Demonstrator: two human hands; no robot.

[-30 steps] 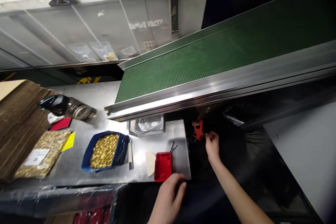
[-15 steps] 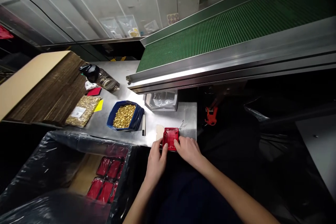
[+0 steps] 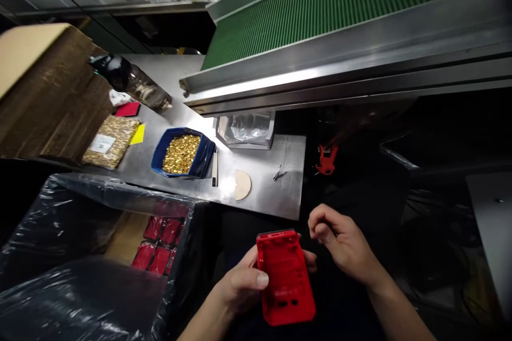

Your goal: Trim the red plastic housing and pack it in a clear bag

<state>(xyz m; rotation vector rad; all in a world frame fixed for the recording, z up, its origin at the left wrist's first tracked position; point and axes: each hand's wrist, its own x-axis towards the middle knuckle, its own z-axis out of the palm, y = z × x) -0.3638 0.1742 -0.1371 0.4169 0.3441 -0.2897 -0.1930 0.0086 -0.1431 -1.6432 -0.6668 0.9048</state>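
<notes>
A: The left hand [image 3: 240, 285] holds the red plastic housing [image 3: 285, 277] low in front of the person, well clear of the steel table [image 3: 280, 197]. The thumb presses on its open, ribbed face and the fingers wrap behind.

B: And the right hand [image 3: 340, 242]?

A: It hovers just beside the housing's upper right corner, with thumb and forefinger drawn together. Whether something small is pinched there cannot be told; nothing shows between the tips.

B: How would the person handle this well?

A: Probably by keeping the housing steady and tilted toward the eyes, so the inner ribs and the two slots near its lower end stay in sight. The left thumb is best kept at the edge, not across the cavity. The right fingertips should come straight down on the spot they want, since the shell is light and could twist in a one-handed hold.

B: What lies about?

A: A blue bin [image 3: 200, 157] of small brass pieces [image 3: 181, 152] sits on the table, with a sealed bag of the same brass parts [image 3: 110, 141] further left. A plastic-lined carton [image 3: 80, 224] at the left holds more red housings [image 3: 160, 248].

B: Any writing?

A: The bag carries a white label [image 3: 102, 143], too small to read. No brand shows on the housing.
</notes>
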